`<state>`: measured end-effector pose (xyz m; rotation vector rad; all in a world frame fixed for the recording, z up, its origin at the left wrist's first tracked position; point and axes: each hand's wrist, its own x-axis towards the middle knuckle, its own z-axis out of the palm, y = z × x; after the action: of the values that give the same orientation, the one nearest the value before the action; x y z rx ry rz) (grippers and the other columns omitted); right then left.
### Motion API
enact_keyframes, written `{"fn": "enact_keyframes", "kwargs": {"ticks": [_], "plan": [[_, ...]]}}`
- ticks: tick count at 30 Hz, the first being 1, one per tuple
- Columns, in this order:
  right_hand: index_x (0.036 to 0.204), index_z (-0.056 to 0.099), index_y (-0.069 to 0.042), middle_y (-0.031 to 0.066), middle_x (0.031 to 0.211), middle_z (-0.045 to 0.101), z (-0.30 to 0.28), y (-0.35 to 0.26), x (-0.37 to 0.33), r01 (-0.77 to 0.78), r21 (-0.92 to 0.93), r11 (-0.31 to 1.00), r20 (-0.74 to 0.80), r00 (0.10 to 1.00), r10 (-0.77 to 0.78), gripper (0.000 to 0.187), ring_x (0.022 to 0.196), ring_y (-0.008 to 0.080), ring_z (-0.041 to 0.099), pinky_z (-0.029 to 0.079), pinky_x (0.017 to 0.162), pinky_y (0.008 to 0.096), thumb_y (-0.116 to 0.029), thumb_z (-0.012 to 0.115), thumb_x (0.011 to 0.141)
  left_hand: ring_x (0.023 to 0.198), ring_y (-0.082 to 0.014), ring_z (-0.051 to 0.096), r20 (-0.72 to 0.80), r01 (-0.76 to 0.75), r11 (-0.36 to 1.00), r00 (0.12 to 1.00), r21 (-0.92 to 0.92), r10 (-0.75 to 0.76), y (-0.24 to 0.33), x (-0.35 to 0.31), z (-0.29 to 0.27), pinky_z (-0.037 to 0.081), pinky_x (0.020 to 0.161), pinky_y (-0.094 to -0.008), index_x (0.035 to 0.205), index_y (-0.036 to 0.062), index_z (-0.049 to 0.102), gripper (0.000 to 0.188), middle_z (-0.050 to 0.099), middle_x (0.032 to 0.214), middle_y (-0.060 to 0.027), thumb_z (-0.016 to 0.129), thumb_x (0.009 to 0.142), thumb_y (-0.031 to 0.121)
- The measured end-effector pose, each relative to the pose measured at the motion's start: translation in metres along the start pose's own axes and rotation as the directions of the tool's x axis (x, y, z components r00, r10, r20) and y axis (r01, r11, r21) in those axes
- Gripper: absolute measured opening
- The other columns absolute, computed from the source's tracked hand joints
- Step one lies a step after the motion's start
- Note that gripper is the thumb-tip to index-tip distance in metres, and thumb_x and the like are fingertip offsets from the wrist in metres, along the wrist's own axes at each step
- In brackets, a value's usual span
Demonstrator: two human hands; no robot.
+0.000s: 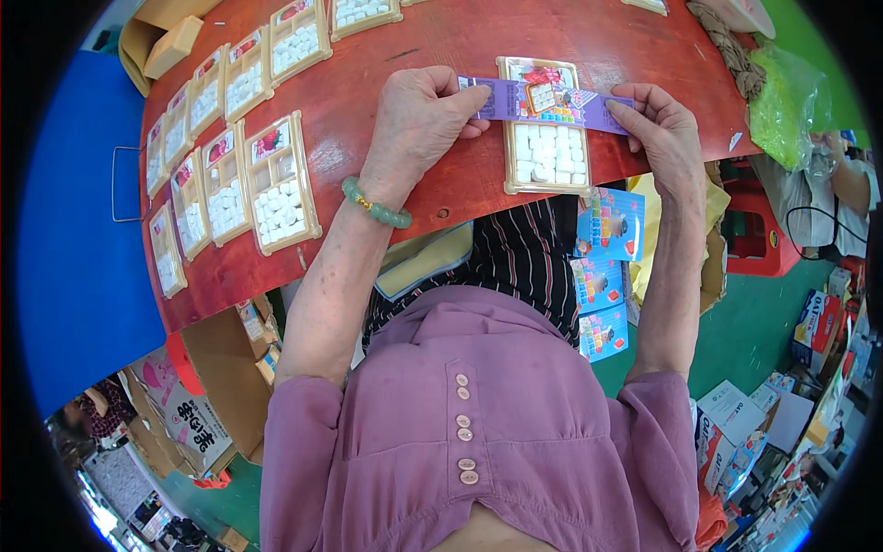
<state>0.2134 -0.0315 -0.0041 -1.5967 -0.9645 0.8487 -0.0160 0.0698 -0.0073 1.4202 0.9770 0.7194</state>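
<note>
A purple printed paper sleeve (506, 99) is stretched between my two hands, across a tray of white pieces (552, 152) near the table's edge. My left hand (423, 115), with a green bead bracelet on its wrist, pinches the sleeve's left end between thumb and fingers. At the other end, my right hand (660, 124) grips the strip the same way. The tray is shallow and tan, with white tablet-like pieces in its near part and a red-printed card at its far part. The sleeve covers the tray's middle.
Several similar filled trays (276, 189) stand in rows on the red table (386, 267) to the left. Blue printed boxes (607, 225) are stacked below the table's edge, beside a red stool (763, 230). A green plastic bag (782, 106) and twisted rope (727, 46) lie at the right.
</note>
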Motion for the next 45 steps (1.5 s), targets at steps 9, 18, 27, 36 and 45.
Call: {"fn": "enact_keyframes", "kwargs": {"ticks": [9, 18, 27, 36, 45], "plan": [[0.099, 0.062, 0.001, -0.0022, 0.074, 0.059, 0.004, 0.003, 0.002, 0.012, -0.155, 0.988, -0.03, 0.999, -0.017, 0.02, 0.056, 0.0004, 0.044, 0.033, 0.048, 0.0139, -0.008, 0.066, 0.082, 0.055, -0.0124, 0.063, -0.064, -0.075, 0.991, 0.995, 0.113, 0.082, -0.005, -0.002, 0.006, 0.049, 0.049, -0.0257, 0.063, -0.0032, 0.058, 0.018, 0.059, 0.054, -0.01, 0.061, 0.075, 0.01], [0.1, 0.062, 0.002, -0.0021, 0.074, 0.059, 0.011, 0.012, 0.003, 0.111, -0.375, 0.92, -0.061, 0.988, -0.144, 0.02, 0.064, 0.0016, 0.049, 0.04, 0.054, 0.0159, -0.009, 0.065, 0.083, 0.048, -0.0306, 0.055, -0.089, -0.288, 0.78, 0.912, 0.555, 0.4, -0.001, -0.007, 0.016, 0.043, 0.048, -0.038, 0.06, -0.0024, 0.055, 0.02, 0.052, 0.053, -0.0186, 0.06, 0.071, 0.013], [0.098, 0.063, 0.002, -0.0031, 0.067, 0.054, 0.021, -0.001, -0.007, 0.101, -0.496, 0.863, -0.086, 0.983, -0.165, 0.023, 0.06, 0.0024, 0.045, 0.037, 0.052, 0.0182, -0.015, 0.067, 0.082, 0.053, -0.0331, 0.058, -0.034, -0.254, 0.697, 0.928, 0.671, 0.371, 0.007, -0.008, 0.017, 0.046, 0.051, -0.041, 0.058, -0.0024, 0.056, 0.041, 0.055, 0.055, -0.0196, 0.073, 0.069, 0.034], [0.098, 0.064, 0.001, -0.0004, 0.06, 0.049, 0.027, -0.004, -0.013, 0.179, -0.623, 0.761, -0.113, 0.942, -0.315, 0.027, 0.056, 0.0062, 0.042, 0.039, 0.052, 0.0237, -0.016, 0.069, 0.078, 0.053, -0.0277, 0.055, 0.023, -0.293, 0.642, 0.919, 0.709, 0.394, 0.001, -0.002, 0.018, 0.043, 0.051, -0.0379, 0.063, -0.0017, 0.056, 0.046, 0.053, 0.054, -0.0162, 0.074, 0.07, 0.04], [0.118, 0.057, -0.007, 0.0147, 0.116, 0.057, 0.045, -0.022, -0.041, 0.192, -0.929, 0.317, -0.035, 0.805, -0.592, 0.036, 0.111, 0.029, 0.051, 0.041, 0.091, 0.0366, -0.017, 0.062, 0.084, 0.058, -0.0328, 0.059, 0.011, -0.288, 0.647, 0.918, 0.706, 0.397, -0.005, 0.0, 0.018, 0.044, 0.056, -0.0417, 0.066, -0.0032, 0.058, 0.045, 0.056, 0.058, -0.0197, 0.072, 0.07, 0.039]]}}
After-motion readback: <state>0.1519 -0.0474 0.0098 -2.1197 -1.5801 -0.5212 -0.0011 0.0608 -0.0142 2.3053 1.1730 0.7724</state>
